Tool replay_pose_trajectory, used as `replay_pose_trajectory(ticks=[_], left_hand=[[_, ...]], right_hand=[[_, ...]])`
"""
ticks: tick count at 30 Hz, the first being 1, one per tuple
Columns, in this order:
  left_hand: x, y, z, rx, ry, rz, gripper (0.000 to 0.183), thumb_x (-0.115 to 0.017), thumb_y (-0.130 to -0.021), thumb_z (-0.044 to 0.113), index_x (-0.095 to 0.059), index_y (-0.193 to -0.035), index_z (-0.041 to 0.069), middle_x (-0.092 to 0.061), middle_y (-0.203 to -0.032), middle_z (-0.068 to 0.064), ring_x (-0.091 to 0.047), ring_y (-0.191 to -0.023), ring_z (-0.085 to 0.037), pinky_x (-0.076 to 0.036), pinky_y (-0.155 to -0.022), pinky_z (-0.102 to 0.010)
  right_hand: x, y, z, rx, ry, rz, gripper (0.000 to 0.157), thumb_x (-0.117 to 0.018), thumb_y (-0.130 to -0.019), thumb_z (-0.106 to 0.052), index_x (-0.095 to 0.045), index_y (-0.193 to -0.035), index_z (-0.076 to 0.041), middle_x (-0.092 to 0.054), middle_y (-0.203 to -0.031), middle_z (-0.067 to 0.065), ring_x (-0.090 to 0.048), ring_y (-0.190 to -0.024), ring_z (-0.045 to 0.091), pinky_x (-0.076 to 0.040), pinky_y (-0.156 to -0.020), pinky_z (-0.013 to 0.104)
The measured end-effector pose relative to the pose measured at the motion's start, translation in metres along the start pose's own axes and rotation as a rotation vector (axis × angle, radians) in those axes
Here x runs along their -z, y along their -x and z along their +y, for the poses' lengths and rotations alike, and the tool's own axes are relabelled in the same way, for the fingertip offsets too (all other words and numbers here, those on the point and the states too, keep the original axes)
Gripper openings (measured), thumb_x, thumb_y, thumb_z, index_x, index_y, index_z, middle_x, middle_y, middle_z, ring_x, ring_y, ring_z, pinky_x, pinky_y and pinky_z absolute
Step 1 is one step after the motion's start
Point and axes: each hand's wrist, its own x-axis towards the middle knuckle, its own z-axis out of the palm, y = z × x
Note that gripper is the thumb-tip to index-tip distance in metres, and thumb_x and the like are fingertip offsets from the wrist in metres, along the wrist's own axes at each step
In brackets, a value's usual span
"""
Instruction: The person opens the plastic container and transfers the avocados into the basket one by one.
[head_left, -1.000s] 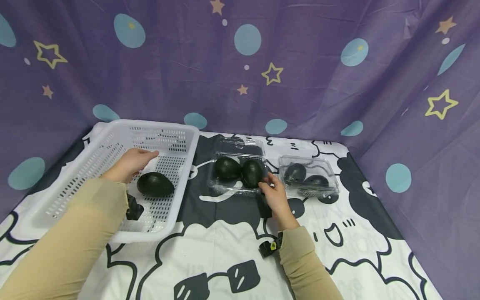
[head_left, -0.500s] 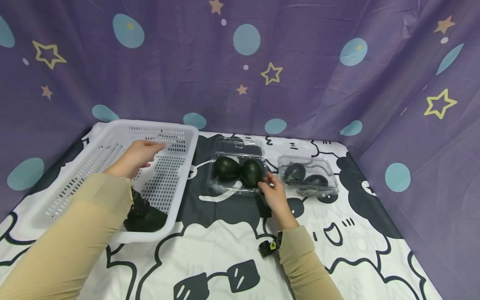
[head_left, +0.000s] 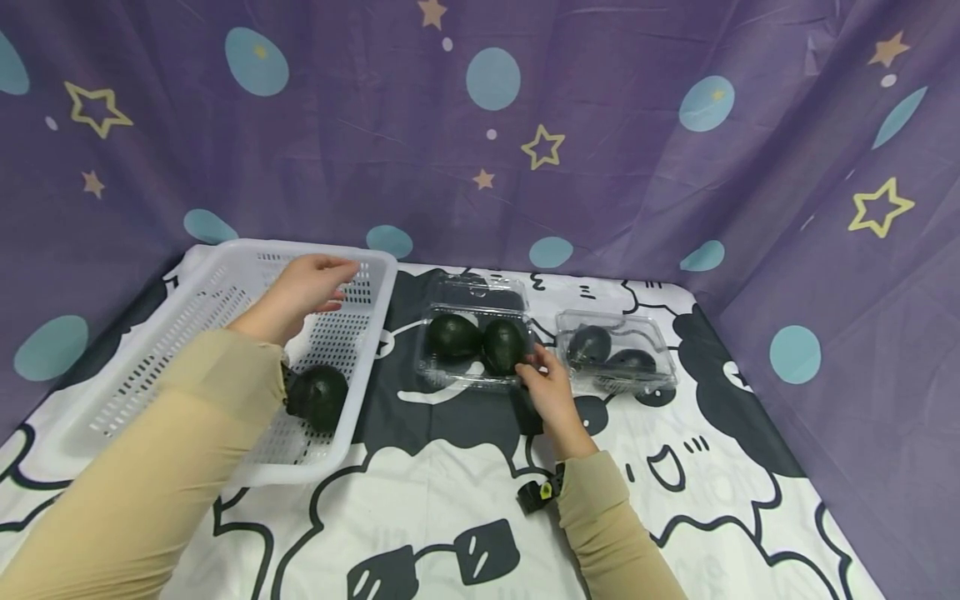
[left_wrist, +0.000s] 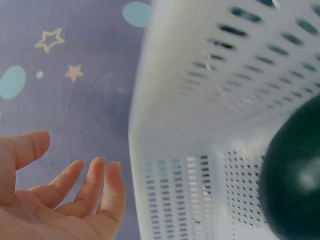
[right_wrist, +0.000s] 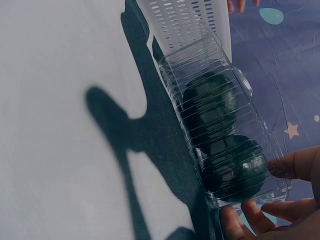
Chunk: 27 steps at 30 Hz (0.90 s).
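Note:
In the head view my left hand (head_left: 303, 287) hovers over the white plastic basket (head_left: 385, 287), holding nothing. Its thumb and fingers stand apart in the left wrist view, beside the basket wall (left_wrist: 145, 130). A dark green avocado (head_left: 321, 400) lies in the basket below the wrist, partly covered by the wrist strap. My right hand (head_left: 551, 390) grips the right end of a clear plastic clamshell container (head_left: 468, 384), thumb at the near avocado. Two avocados, one left (head_left: 453, 336) and one right (head_left: 504, 347), sit side by side in it; its lid stands raised behind.
Right of my right hand stands a second clear clamshell container (head_left: 647, 337) with two dark avocados in it. A purple curtain (head_left: 600, 167) rises behind and to the right. The tablecloth (head_left: 427, 500) is white with black cartoon drawings.
My left hand has risen and moved right and back across the basket. The avocado in the basket rolled toward the front, then back to the right. The right hand stays where it was.

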Motion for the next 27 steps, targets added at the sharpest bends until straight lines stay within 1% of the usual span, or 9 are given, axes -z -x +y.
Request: replay_pose_trajectory(ticks=[4,8,12,18,22,27], left_hand=[[-0.007,0.001,0.011,-0.004,0.019,0.007,0.066,-0.043,-0.104,0.041,-0.030,-0.154,0.000,-0.037,-0.154,-0.023,-0.045,-0.133,-0.036,-0.044,-0.111,-0.045],[-0.015,0.000,0.021,-0.002,0.040,0.008,0.065,-0.045,-0.104,0.041,-0.031,-0.154,0.001,-0.039,-0.152,-0.023,-0.046,-0.133,-0.037,-0.045,-0.111,-0.044],[-0.021,0.000,0.030,-0.012,0.072,-0.011,0.065,-0.045,-0.104,0.040,-0.030,-0.154,0.001,-0.039,-0.153,-0.022,-0.047,-0.133,-0.037,-0.046,-0.110,-0.043],[-0.028,-0.001,0.036,-0.018,0.108,-0.051,0.062,-0.046,-0.105,0.035,-0.030,-0.154,0.001,-0.039,-0.153,-0.022,-0.049,-0.134,-0.038,-0.049,-0.107,-0.042],[-0.034,-0.004,0.039,-0.010,0.118,-0.076,0.062,-0.047,-0.105,0.036,-0.030,-0.154,0.002,-0.040,-0.153,-0.021,-0.051,-0.132,-0.036,-0.053,-0.101,-0.036],[-0.043,-0.007,0.042,0.016,0.134,-0.111,0.062,-0.048,-0.105,0.035,-0.029,-0.154,0.003,-0.041,-0.151,-0.019,-0.056,-0.123,-0.031,-0.058,-0.089,-0.028]], right_hand=[[0.000,-0.001,0.001,0.003,-0.001,0.003,0.057,-0.056,-0.096,-0.009,-0.039,-0.148,0.005,-0.054,-0.133,0.026,-0.057,-0.104,0.027,-0.051,-0.091,0.037],[0.000,-0.001,0.001,0.011,-0.001,0.008,0.056,-0.056,-0.095,-0.008,-0.040,-0.147,0.006,-0.054,-0.132,0.026,-0.057,-0.104,0.027,-0.051,-0.089,0.035],[0.001,-0.001,0.000,0.009,-0.001,0.006,0.056,-0.056,-0.096,-0.009,-0.039,-0.148,0.005,-0.054,-0.132,0.027,-0.057,-0.105,0.028,-0.051,-0.090,0.036],[0.002,-0.001,0.000,-0.003,0.002,0.003,0.058,-0.056,-0.096,-0.009,-0.038,-0.149,0.004,-0.054,-0.134,0.025,-0.057,-0.106,0.029,-0.050,-0.092,0.038],[0.002,-0.001,-0.001,-0.002,0.002,0.009,0.057,-0.056,-0.096,-0.010,-0.039,-0.149,0.004,-0.054,-0.133,0.025,-0.057,-0.106,0.028,-0.051,-0.091,0.037],[0.000,-0.001,-0.001,0.013,-0.002,0.015,0.056,-0.057,-0.094,-0.008,-0.041,-0.146,0.007,-0.055,-0.130,0.026,-0.057,-0.099,0.022,-0.051,-0.084,0.028]])
